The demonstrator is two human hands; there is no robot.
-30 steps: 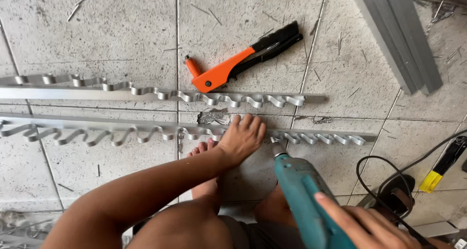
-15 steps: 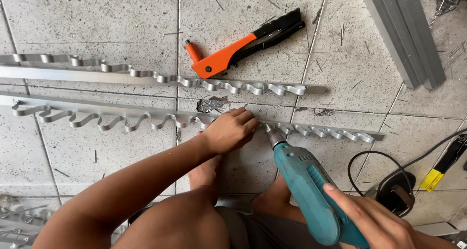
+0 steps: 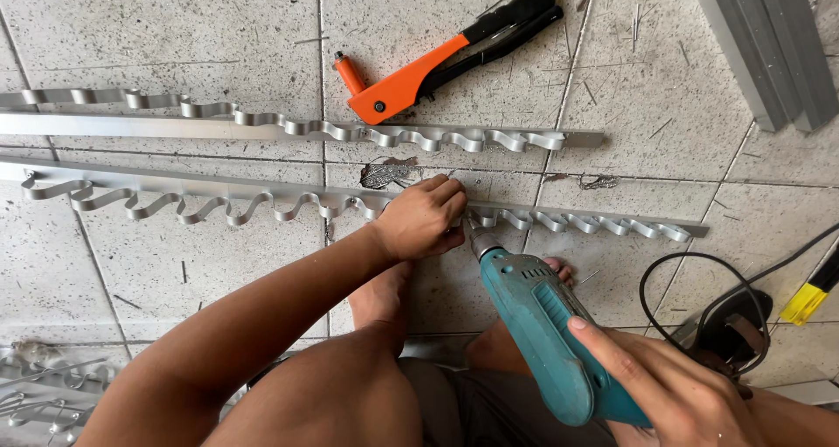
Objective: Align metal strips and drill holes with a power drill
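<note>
My left hand [image 3: 423, 217] is curled over the near aluminium strip [image 3: 218, 195], a long bar with a wavy scrolled edge lying across the tiled floor. It pinches the strip right beside the drill tip. My right hand [image 3: 664, 386] grips a teal electric drill [image 3: 546, 320]. Its chuck and bit [image 3: 473, 234] point up at the strip, touching it next to my left fingers. A second wavy aluminium strip [image 3: 288, 128] lies parallel, farther away.
An orange and black hand riveter [image 3: 441, 55] lies beyond the far strip. Grey metal profiles [image 3: 769, 45] lean at top right. A black cable loop [image 3: 708, 294] and a yellow-tipped tool [image 3: 808, 298] sit at right. My bare foot [image 3: 380, 294] and knees are below. More scrolled metal pieces [image 3: 44, 395] lie at bottom left.
My left hand went from spread flat on the strip to curled and pinching it. The drill moved up and left until its bit met the strip by my fingers.
</note>
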